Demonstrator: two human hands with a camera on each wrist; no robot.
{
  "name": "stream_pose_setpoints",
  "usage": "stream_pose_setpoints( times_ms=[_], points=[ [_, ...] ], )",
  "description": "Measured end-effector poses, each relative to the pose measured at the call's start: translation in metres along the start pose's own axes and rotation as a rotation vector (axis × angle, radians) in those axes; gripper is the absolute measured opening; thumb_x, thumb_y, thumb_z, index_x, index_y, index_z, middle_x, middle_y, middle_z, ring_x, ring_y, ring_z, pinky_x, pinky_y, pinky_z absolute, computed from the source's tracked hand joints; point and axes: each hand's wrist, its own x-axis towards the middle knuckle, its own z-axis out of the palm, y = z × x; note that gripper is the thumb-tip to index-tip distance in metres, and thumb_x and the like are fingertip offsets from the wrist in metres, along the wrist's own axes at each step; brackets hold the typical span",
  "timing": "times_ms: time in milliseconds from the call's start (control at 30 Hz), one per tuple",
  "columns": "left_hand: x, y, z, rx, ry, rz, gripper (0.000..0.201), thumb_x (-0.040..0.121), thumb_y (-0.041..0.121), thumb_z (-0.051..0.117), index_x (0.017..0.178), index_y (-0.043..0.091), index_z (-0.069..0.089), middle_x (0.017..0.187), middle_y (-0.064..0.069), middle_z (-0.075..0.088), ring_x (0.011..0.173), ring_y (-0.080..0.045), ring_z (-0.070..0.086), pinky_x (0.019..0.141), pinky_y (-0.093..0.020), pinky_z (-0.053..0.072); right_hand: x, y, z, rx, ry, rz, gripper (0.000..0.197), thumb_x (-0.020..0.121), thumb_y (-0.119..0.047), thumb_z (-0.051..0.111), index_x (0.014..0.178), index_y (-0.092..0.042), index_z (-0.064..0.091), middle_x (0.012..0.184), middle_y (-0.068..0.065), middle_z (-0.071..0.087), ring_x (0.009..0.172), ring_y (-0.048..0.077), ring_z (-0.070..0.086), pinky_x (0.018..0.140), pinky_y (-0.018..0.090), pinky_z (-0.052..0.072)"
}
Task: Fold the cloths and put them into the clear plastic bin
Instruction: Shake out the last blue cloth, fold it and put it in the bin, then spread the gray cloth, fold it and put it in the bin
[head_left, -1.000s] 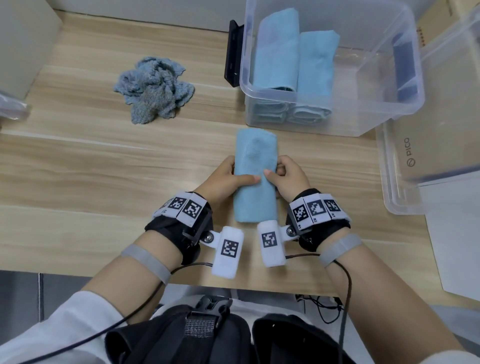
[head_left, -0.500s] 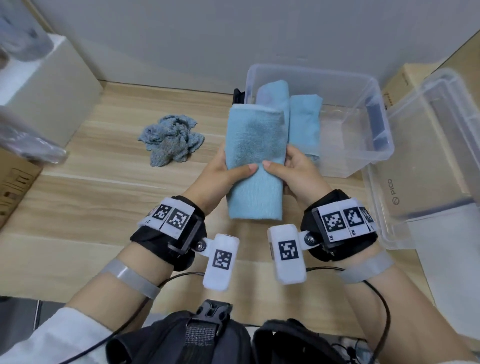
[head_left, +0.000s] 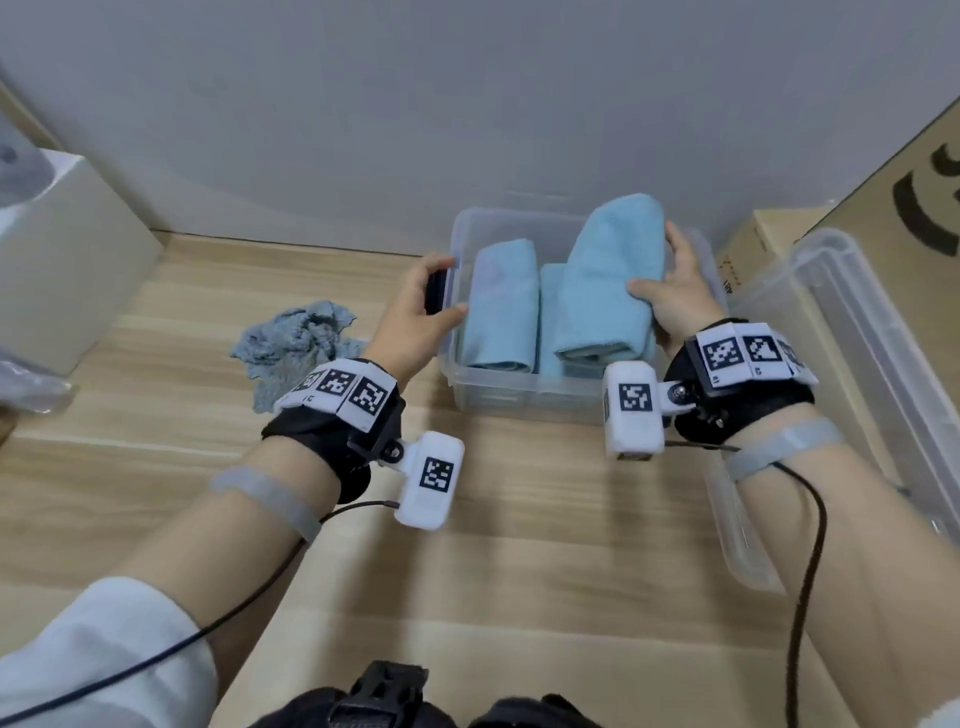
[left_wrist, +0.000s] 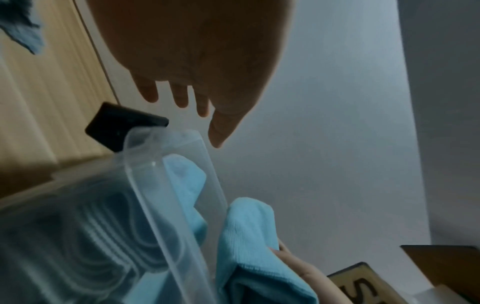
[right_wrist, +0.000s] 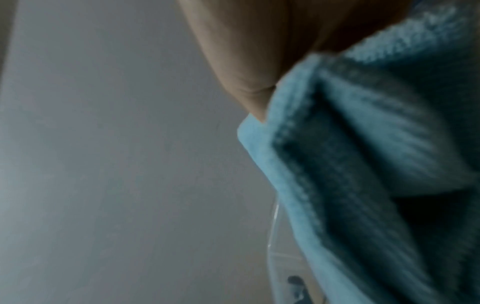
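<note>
Change: a second ago both my hands held the folded cloth (head_left: 610, 280) on the tabletop (head_left: 519, 545); now it is lifted over the clear plastic bin (head_left: 524, 397) and only one hand carries it.
Right hand (head_left: 675, 296): thumb on the near face, fingers behind the far edge, gripping the folded cloth. The right wrist view shows its layered hem close up, so the fold seems to be holding.
Left hand (head_left: 415, 317): it has let go of the cloth; fingers relaxed and empty, near the bin's left wall by the black clip (head_left: 435, 291). I cannot tell whether it touches the wall.
Cloth position: tilted, its lower end down inside the bin over the right-hand one of the two folded cloths (head_left: 501, 306) already there, its upper end above the rim.
Meaning: I judge this to be the placing step for the third cloth; it is not yet released.
Remaining: the crumpled grey-blue cloth (head_left: 298, 348) lies unfolded on the tabletop, left of the bin.
Watch: lowering one-handed could let the fold spring open.
</note>
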Motion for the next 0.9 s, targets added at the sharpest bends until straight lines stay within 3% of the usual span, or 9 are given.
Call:
stream_pose_setpoints(
  times_ms=[67, 133, 267, 400, 500, 567, 600, 733, 900],
  points=[
    [0.013, -0.009, 0.011, 0.065, -0.022, -0.010, 0.051, 0.088, 0.008, 0.056, 0.135, 0.017, 0.038, 0.149, -0.001, 0.030, 0.138, -0.010, 0.027, 0.113, -0.023, 0.024, 0.021, 0.008, 0.001, -0.089, -0.053, 0.058, 0.076, 0.083, 0.014, 0.046, 0.145, -0.016, 0.015, 0.146, 0.010, 0.036, 0.129, 0.029, 0.043, 0.109, 0.046, 0.034],
    [0.020, -0.019, 0.020, 0.162, -0.027, -0.020, 0.053, 0.089, 0.012, 0.055, 0.137, 0.020, 0.036, 0.155, -0.003, 0.019, 0.144, -0.015, 0.015, 0.118, -0.038, 0.017, 0.040, 0.021, 0.004, -0.157, -0.111, 0.115, 0.077, 0.081, 0.013, 0.051, 0.145, -0.016, 0.017, 0.145, 0.012, 0.038, 0.127, 0.032, 0.044, 0.107, 0.049, 0.036],
    [0.023, -0.035, 0.029, 0.349, 0.007, 0.018, 0.049, 0.093, 0.017, 0.046, 0.140, 0.024, 0.032, 0.157, 0.001, 0.011, 0.145, -0.012, 0.008, 0.117, -0.045, 0.015, 0.056, 0.037, 0.011, -0.180, -0.168, 0.286, 0.072, 0.084, 0.011, 0.050, 0.143, -0.015, 0.021, 0.141, 0.014, 0.043, 0.123, 0.036, 0.047, 0.103, 0.050, 0.039],
    [0.021, -0.036, 0.030, 0.339, 0.032, 0.041, 0.045, 0.095, 0.013, 0.039, 0.138, 0.024, 0.034, 0.158, 0.002, 0.010, 0.144, -0.011, 0.009, 0.114, -0.039, 0.016, 0.067, 0.046, 0.012, -0.225, -0.231, 0.411, 0.067, 0.086, 0.009, 0.049, 0.142, -0.011, 0.020, 0.136, 0.013, 0.046, 0.119, 0.033, 0.050, 0.089, 0.042, 0.046],
    [0.022, -0.036, 0.031, 0.332, 0.042, 0.039, 0.044, 0.095, 0.012, 0.039, 0.137, 0.025, 0.036, 0.158, 0.004, 0.010, 0.144, -0.009, 0.010, 0.114, -0.039, 0.016, 0.075, 0.050, 0.013, -0.299, -0.237, 0.415, 0.079, 0.070, 0.000, 0.069, 0.136, -0.012, 0.029, 0.126, 0.005, 0.051, 0.107, 0.026, 0.055, 0.072, 0.034, 0.056],
    [0.022, -0.036, 0.031, 0.332, 0.043, 0.039, 0.044, 0.094, 0.011, 0.039, 0.136, 0.025, 0.036, 0.157, 0.004, 0.011, 0.143, -0.009, 0.011, 0.114, -0.038, 0.017, 0.089, 0.062, 0.009, -0.355, -0.243, 0.410, 0.108, 0.043, -0.017, 0.081, 0.138, -0.016, 0.029, 0.131, 0.007, 0.053, 0.113, 0.030, 0.056, 0.089, 0.046, 0.052],
    [0.023, -0.036, 0.031, 0.331, 0.044, 0.039, 0.044, 0.094, 0.011, 0.039, 0.136, 0.024, 0.037, 0.157, 0.004, 0.011, 0.143, -0.009, 0.011, 0.114, -0.039, 0.017, 0.090, 0.061, 0.010, -0.370, -0.209, 0.406, 0.115, 0.042, -0.019, 0.082, 0.142, -0.019, 0.024, 0.136, 0.008, 0.049, 0.120, 0.033, 0.052, 0.098, 0.049, 0.045],
    [0.021, -0.034, 0.031, 0.318, 0.066, 0.041, 0.042, 0.094, 0.013, 0.040, 0.135, 0.022, 0.039, 0.156, 0.002, 0.017, 0.143, -0.013, 0.015, 0.116, -0.042, 0.018, 0.052, 0.021, 0.023, -0.602, -0.049, 0.323, 0.101, 0.077, -0.023, 0.070, 0.147, -0.026, -0.002, 0.153, 0.015, 0.011, 0.139, 0.031, 0.022, 0.112, 0.037, 0.021],
    [-0.007, -0.038, 0.019, 0.160, 0.181, 0.085, 0.043, 0.091, 0.026, 0.039, 0.133, 0.016, 0.043, 0.146, -0.004, 0.036, 0.136, -0.016, 0.030, 0.114, -0.041, 0.023, 0.008, -0.005, 0.054, -0.503, -0.092, 0.067, 0.085, 0.078, -0.020, 0.068, 0.144, -0.029, 0.015, 0.147, 0.013, 0.015, 0.137, 0.027, 0.023, 0.114, 0.036, 0.020]
  ],
)
